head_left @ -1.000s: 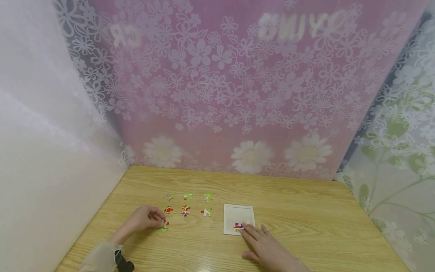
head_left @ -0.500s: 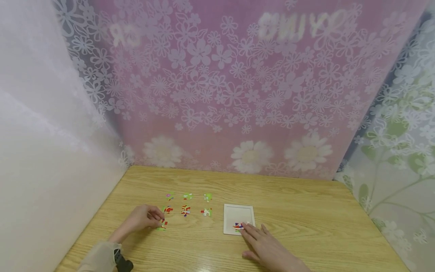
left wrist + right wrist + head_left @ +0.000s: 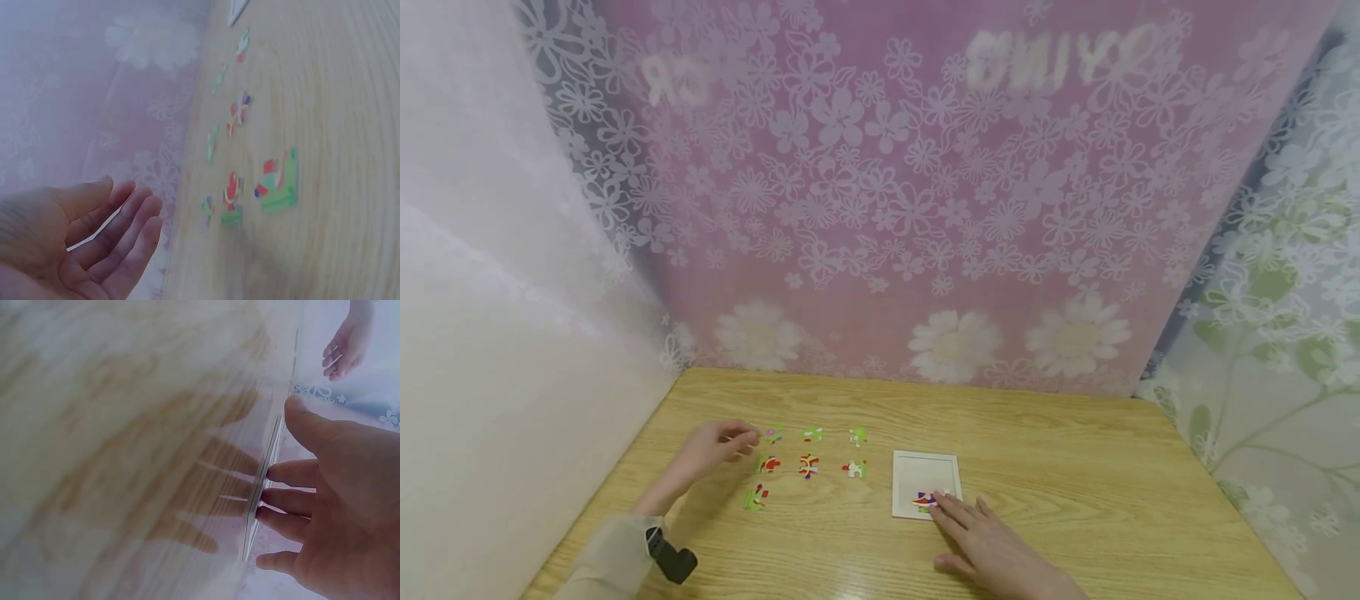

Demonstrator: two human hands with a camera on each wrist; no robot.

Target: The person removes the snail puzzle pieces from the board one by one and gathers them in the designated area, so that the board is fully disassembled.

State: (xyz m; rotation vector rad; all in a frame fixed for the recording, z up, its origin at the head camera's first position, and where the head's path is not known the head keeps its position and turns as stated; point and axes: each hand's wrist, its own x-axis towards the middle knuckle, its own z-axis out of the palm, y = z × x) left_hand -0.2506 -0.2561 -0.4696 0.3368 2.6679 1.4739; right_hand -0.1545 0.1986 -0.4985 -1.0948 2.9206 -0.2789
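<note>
Jigsaw pieces lie in loose rows on the wooden table, left of a white puzzle tray. My left hand hovers by the far-left piece, green with a pink spot. In the left wrist view its fingers bend loosely around nothing, apart from the pieces. The near-left piece, green and red, lies by itself; the left wrist view has this corner piece too. My right hand rests its straight fingers on the tray's near right part, partly covering red and purple pieces inside.
More pieces lie between the left hand and the tray, among them a red and yellow one and a white and red one. A flowered pink curtain stands behind the table, with pale walls at both sides.
My left hand has left the near-left piece and moved away from me to the far-left one. The near-left piece has turned and shifted slightly left. My right hand stays on the tray.
</note>
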